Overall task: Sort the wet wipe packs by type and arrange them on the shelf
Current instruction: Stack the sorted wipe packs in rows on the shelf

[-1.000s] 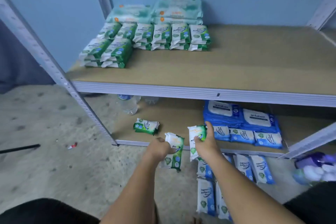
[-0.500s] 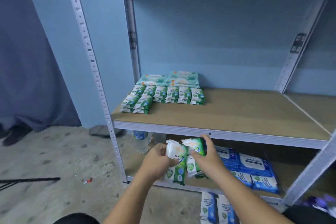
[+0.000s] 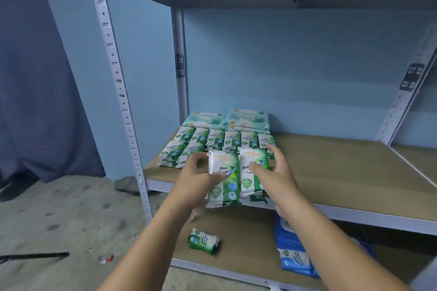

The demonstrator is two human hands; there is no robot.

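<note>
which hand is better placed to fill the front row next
Left: the left hand holds its pine pack just right of the front-row stacks, nearest the gap; the right hand holds the other pack farther right.

— Mid-frame colours?
— The pine antibacterial wipe packs (image 3: 230, 186) are white on top and green below, with green shield badges and blue dots.
— And upper centre?
— Those are pale mint packs (image 3: 248, 118) with orange marks. At lower right are blue packs (image 3: 293, 257), on a tan shelf board (image 3: 343, 172).

The single head-worn camera faces forward and down, near the middle shelf (image 3: 331, 172).
</note>
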